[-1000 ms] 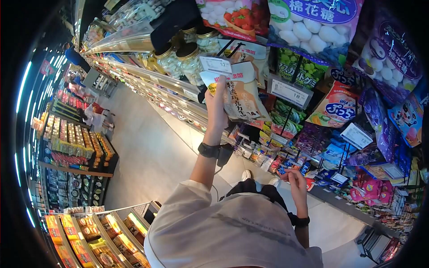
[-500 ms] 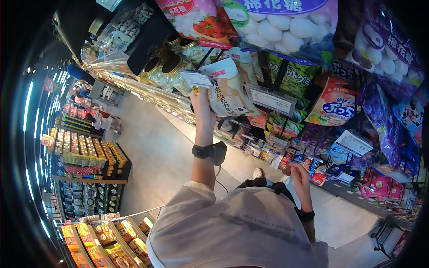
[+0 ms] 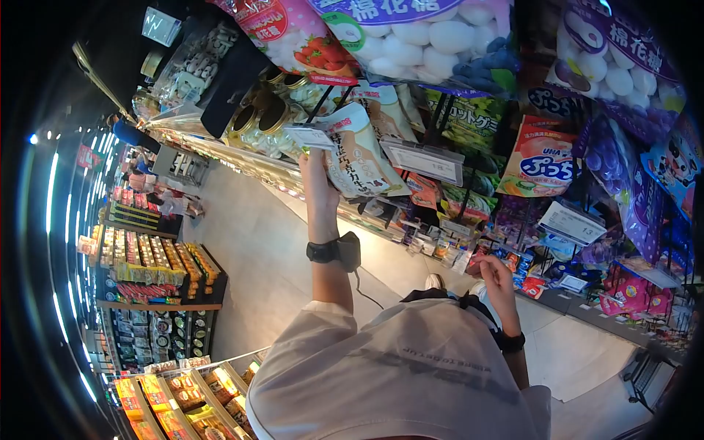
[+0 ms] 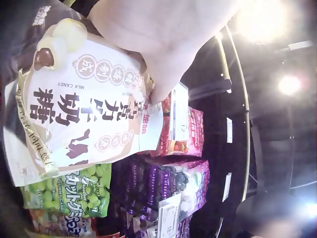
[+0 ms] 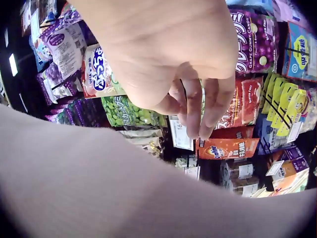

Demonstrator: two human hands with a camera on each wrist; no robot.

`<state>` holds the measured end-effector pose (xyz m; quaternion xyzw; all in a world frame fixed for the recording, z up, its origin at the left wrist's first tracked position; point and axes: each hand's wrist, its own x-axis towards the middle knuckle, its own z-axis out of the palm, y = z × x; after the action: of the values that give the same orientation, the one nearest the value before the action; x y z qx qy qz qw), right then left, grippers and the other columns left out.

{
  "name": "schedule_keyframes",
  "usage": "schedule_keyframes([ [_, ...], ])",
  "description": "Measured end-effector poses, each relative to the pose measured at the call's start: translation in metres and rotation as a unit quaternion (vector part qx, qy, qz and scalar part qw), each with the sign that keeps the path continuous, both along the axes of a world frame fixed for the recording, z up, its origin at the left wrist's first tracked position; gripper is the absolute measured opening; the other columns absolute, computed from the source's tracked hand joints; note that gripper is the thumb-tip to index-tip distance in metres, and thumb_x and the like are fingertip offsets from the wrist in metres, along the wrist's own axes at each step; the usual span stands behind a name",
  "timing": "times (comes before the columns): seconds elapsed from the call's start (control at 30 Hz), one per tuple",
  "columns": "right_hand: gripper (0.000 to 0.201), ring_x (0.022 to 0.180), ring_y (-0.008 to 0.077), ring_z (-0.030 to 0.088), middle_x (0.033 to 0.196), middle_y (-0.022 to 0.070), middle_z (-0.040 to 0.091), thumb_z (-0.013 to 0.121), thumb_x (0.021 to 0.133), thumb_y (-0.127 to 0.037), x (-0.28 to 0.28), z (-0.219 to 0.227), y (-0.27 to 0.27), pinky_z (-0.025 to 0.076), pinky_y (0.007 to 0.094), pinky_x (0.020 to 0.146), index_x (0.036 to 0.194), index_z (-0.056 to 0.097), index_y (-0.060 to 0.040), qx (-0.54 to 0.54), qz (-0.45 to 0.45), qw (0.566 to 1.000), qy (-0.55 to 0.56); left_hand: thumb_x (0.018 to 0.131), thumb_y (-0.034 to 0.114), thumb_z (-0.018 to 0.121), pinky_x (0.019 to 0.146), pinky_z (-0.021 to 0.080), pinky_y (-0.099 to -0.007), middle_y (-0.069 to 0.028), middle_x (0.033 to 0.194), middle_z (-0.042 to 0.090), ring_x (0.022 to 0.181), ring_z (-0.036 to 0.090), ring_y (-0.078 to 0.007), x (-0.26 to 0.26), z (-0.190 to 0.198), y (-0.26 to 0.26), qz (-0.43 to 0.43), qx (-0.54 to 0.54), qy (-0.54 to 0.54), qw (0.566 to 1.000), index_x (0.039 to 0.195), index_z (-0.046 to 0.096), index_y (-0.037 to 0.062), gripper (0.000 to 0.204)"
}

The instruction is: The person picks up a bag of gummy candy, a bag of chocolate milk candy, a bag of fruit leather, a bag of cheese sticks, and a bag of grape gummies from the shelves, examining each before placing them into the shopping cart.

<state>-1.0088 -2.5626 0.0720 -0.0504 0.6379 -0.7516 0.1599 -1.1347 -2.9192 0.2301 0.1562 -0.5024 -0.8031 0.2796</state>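
Observation:
A cream bag of milk candy (image 3: 359, 165) hangs in front of similar bags on the rack, a white price tag (image 3: 308, 136) at its upper left corner. My left hand (image 3: 317, 187) grips the bag's left edge, its fingertips partly hidden behind the tag. In the left wrist view the hand (image 4: 163, 34) lies along the upper part of the candy bag (image 4: 84, 99), a fingertip close to the tag. My right hand (image 3: 499, 282) hangs in front of my body. In the right wrist view its fingers (image 5: 195, 106) curl loosely and hold nothing.
Big marshmallow bags (image 3: 418, 37) hang above, with lidded jars (image 3: 275, 117) to the left. Green gummy bags (image 3: 466, 121) and an orange-white candy bag (image 3: 539, 158) hang to the right. A floor aisle (image 3: 257, 242) and lit snack shelves (image 3: 183, 411) lie left and behind.
The head view has swung, so the rack appears further left. My left fingers, in front of the price tag at first, now sit lower behind it. The right hand stays loosely curled.

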Motion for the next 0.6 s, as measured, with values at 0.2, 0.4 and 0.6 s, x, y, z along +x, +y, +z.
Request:
schedule_keyframes([
  [0.2,0.021,0.091,0.0124,0.065,0.094,0.0063,0.067,0.047,0.106,-0.015,0.001,0.000,0.003,0.049,0.0270,0.084,0.114,0.060,0.0007,-0.012,-0.007,1.000,-0.009,0.094,0.018,0.065,0.070,0.053,-0.0283,-0.0033,0.094,0.064,0.080,0.063,-0.0116,0.002,0.003,0.001,-0.003,-0.064,0.008,0.998,0.106,0.057,0.0035,0.021],
  [0.4,0.021,0.092,0.0122,0.065,0.093,0.0064,0.067,0.047,0.106,-0.014,-0.001,-0.005,0.004,0.050,0.0265,0.085,0.113,0.060,0.0011,-0.026,-0.007,1.000,-0.011,0.094,0.019,0.066,0.072,0.053,-0.0283,-0.0037,0.096,0.064,0.084,0.064,-0.0121,0.005,0.011,0.007,-0.003,-0.069,0.009,0.998,0.105,0.058,0.0038,0.021],
  [0.6,0.020,0.092,0.0125,0.065,0.095,0.0069,0.067,0.047,0.106,-0.011,-0.002,-0.009,0.006,0.050,0.0266,0.085,0.113,0.060,0.0018,-0.024,-0.002,1.000,-0.008,0.096,0.027,0.064,0.077,0.053,-0.0325,-0.0071,0.108,0.061,0.094,0.063,-0.0155,0.003,-0.003,-0.006,0.002,-0.028,-0.010,1.000,0.116,0.049,0.0034,0.034],
])
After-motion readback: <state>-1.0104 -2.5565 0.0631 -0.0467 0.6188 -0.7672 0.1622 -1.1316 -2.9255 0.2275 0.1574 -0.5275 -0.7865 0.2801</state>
